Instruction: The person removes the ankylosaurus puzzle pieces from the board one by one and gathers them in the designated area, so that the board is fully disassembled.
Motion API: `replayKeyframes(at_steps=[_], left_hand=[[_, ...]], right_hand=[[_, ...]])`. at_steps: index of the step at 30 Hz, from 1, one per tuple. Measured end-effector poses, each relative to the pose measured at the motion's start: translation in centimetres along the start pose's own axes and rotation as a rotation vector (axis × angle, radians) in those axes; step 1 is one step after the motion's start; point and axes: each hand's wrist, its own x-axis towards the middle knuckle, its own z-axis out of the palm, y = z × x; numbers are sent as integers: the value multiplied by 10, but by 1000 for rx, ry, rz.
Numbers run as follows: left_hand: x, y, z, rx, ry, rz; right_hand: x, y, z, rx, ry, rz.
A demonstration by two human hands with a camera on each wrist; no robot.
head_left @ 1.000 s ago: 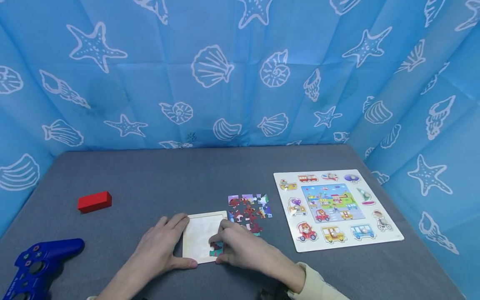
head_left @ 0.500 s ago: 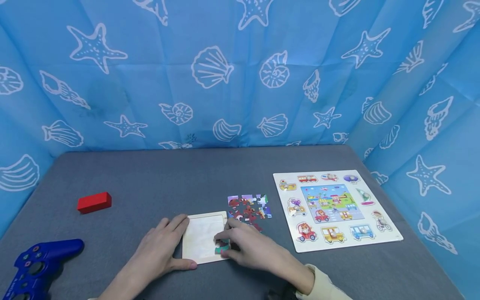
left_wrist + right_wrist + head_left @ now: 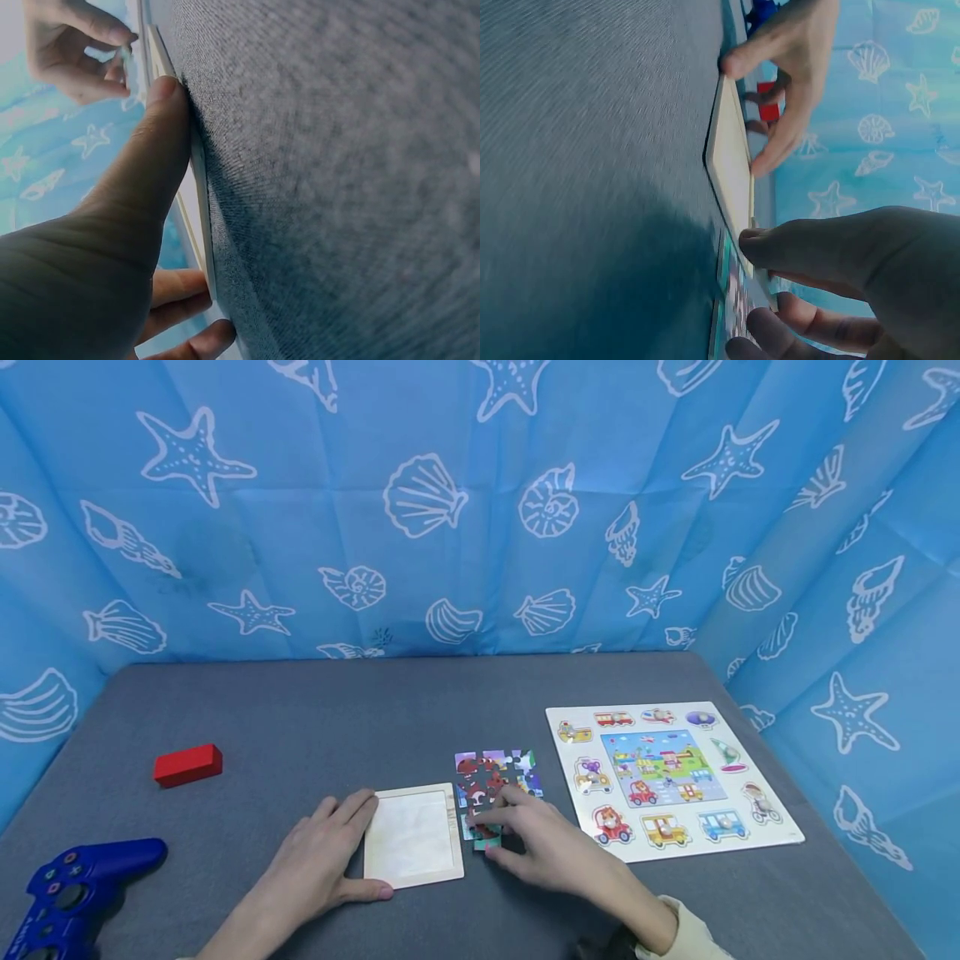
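My left hand [image 3: 324, 842] holds the left side of a square wooden puzzle tray [image 3: 458, 852], thumb at its front edge and fingers at the far left corner. The tray's pale inner base is bare in the head view. To its right, my right hand [image 3: 546, 842] pinches a small jigsaw piece [image 3: 487, 843] with green on it between thumb and fingers, close over the table. Beside those fingers lies a cluster of jigsaw pieces [image 3: 467, 767] in red, purple and blue, its near right part hidden by the hand.
A white peg puzzle board [image 3: 585, 802] with vehicle pictures lies to the right. A red block [image 3: 189, 766] and a blue game controller [image 3: 82, 885] are on the left of the grey table [image 3: 315, 718]. A blue seashell curtain [image 3: 337, 527] hangs behind.
My right hand has carried the jigsaw piece out of the tray's lower right corner, rightward to the near side of the piece cluster. My left hand has stayed at the tray.
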Motion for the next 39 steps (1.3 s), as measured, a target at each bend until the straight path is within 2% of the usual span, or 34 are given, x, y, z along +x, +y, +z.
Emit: replayKeyframes(at_steps=[7, 15, 22, 39], left_hand=[[0, -2, 1, -9, -4, 6], [0, -3, 2, 0, -7, 1], [0, -3, 2, -8, -14, -3], [0, -5, 3, -13, 3, 3]], right_hand=[[-12, 23, -17, -20, -19, 28], [-16, 46, -29, -50, -30, 42], [-13, 51, -29, -60, -52, 79], [-14, 52, -28, -60, -85, 93]])
